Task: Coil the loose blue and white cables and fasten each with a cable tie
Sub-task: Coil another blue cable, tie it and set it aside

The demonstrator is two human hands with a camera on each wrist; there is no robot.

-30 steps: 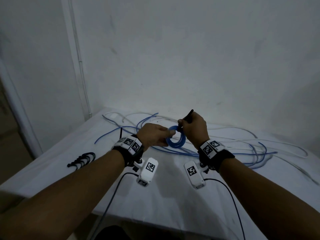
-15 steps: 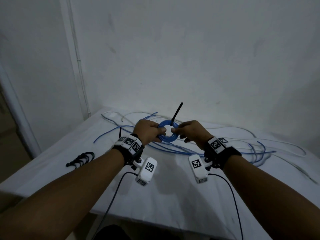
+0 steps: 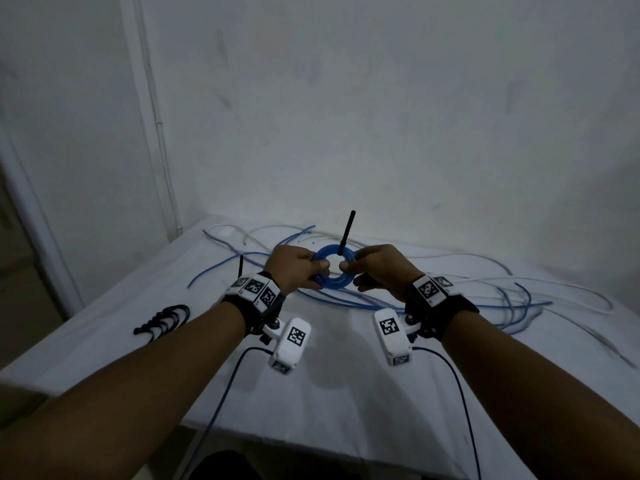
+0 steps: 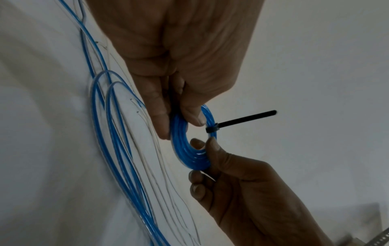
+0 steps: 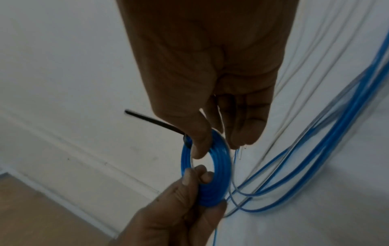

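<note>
White table (image 3: 346,393) bears loose cables (image 3: 502,299) and, seemingly, spare ties (image 3: 162,318).

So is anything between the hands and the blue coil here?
Nothing visible: the left hand and right hand both pinch the blue coil directly, and the cable tie sticks up from its far rim.

— What sort of place is this?
— A bare, dim room, hard to name more closely: scuffed white plaster walls (image 3: 381,116) meet in a corner where a thin white conduit (image 3: 161,133) runs down.
— And the furniture?
— Only a bench under a white cloth (image 3: 346,393), set against the walls.
</note>
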